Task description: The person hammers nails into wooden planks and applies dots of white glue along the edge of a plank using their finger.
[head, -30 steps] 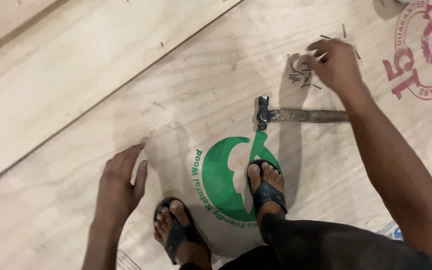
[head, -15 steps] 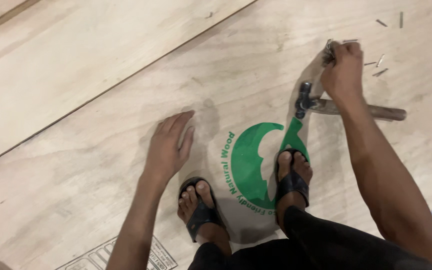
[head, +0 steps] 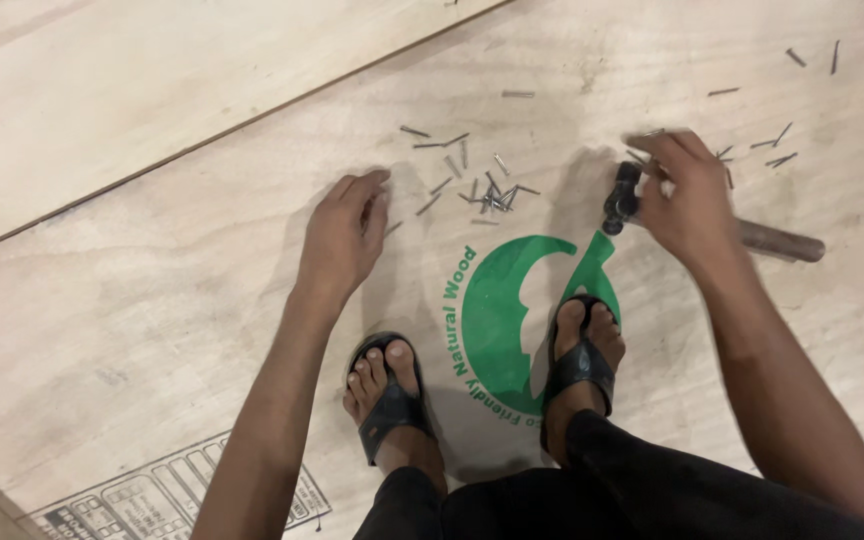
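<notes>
The right hand has its fingers curled loosely over a hammer, covering the upper handle just behind the dark metal head, which pokes out to the left of the knuckles. The hand is blurred, so I cannot tell whether the fingers truly clasp the handle or only rest on it. The rest of the handle sticks out to the right, lying flat on the plywood sheet.

The left hand is pressed flat on the plywood, fingers spread and holding nothing. Just beyond its fingertips lies a loose heap of small nails, and a thinner scatter of nails lies past the right hand.

Between the two sandalled feet a round green printed emblem with a curved line of green lettering marks the sheet; the right foot stands on its edge. A black-lined printed panel sits at the lower left, cut off by the frame. A red mark and a blue one are clipped at the right edge. A second pale board runs across the upper left.
</notes>
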